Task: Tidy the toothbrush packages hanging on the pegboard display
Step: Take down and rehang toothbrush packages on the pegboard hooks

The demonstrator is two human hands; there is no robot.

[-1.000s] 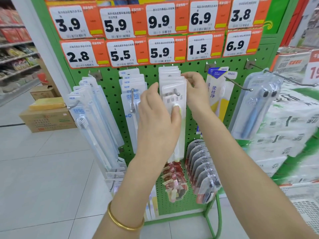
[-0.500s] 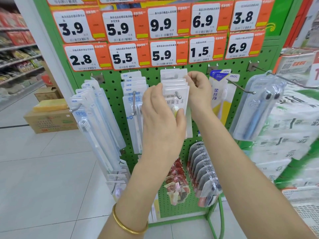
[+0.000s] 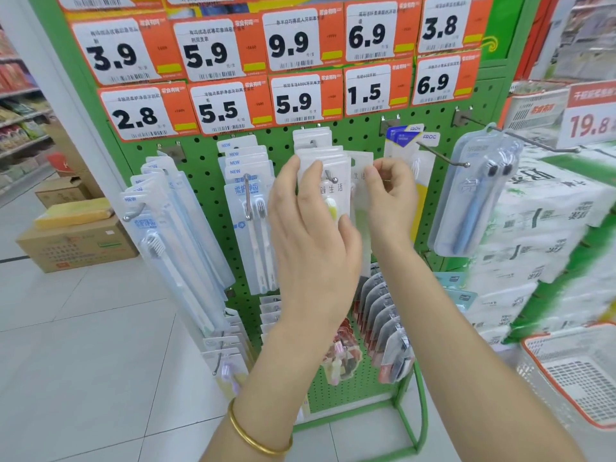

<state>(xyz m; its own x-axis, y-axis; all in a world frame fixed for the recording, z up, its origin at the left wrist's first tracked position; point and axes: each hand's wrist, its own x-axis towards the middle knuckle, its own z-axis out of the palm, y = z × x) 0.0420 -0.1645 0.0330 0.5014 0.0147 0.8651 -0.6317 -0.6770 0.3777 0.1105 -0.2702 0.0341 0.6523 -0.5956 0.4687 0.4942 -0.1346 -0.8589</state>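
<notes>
- I saw the pegboard [image 3: 206, 181] was bright green, dotted with an even grid of dark holes.
- The price tags [image 3: 300, 45] were white and orange, with black numerals.
- The toothbrush packages [image 3: 328, 158] looked white, with grey lettering.
- The bracelet [image 3: 247, 436] was gold.

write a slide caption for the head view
Left hand rests on the hung packs while the right hand pinches one pack beside them.

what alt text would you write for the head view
A person's left hand presses flat on a stack of white toothbrush packages hanging on a green pegboard, while the right hand pinches a single package held just right of the stack. Orange and white price tags line the top.
</notes>
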